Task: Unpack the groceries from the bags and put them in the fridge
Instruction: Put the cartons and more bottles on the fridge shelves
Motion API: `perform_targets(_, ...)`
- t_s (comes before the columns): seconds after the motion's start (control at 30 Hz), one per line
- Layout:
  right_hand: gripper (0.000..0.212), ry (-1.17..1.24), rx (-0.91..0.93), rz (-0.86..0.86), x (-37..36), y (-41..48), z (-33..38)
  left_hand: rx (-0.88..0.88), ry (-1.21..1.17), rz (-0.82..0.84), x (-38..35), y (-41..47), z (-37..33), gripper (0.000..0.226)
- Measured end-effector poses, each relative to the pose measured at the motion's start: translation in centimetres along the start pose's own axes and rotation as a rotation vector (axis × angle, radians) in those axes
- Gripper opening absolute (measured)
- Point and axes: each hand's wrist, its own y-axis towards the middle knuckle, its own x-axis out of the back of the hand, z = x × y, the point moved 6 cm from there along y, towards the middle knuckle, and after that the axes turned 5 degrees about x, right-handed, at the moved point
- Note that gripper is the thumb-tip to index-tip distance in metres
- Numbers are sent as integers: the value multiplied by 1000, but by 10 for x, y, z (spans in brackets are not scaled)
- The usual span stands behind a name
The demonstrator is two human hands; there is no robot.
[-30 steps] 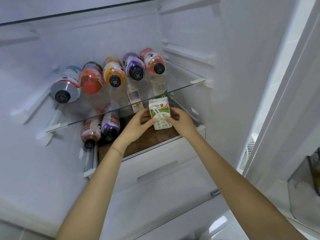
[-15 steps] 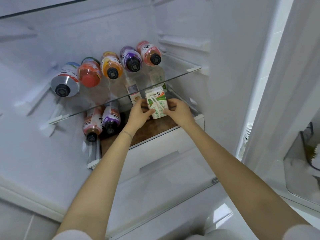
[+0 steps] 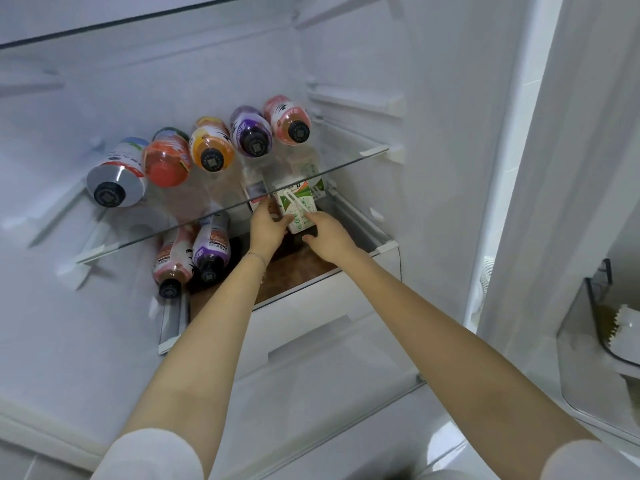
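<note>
We held the green-and-white drink carton near-upright beneath the fridge's glass shelf, at one o'clock from our gripping left hand and eleven o'clock from our right hand, whose grip we couldn't tell.

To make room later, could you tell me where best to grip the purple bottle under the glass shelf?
Probably the neck behind its cap, from the front: the purple bottle lies on its side, cap outward, the pink bottle close beside it.
</note>
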Motion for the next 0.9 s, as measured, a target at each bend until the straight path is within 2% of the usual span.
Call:
perform_targets(0.13,58,-146,21,51,-3,10,-3,-38,6,-39,7,-8,-5,43)
perform_targets(0.27,57,-172,39,47,-3,15,-5,-89,58,-160,17,-14,-1,30)
perform_targets(0.33,56,-165,39,56,-2,18,-6,-93,81,-95,10,-16,0,23)
perform_targets(0.53,53,-211,21,74,-8,26,-6,-101,191,124,-8,-20,2,41)
perform_targets(0.8,51,-309,-3,138,-21,36,-10,-6,164,265,-20,-9,15,49)
perform_targets(0.9,52,-323,-6,177,-24,42,-11,30,133,270,-21,-5,17,52)
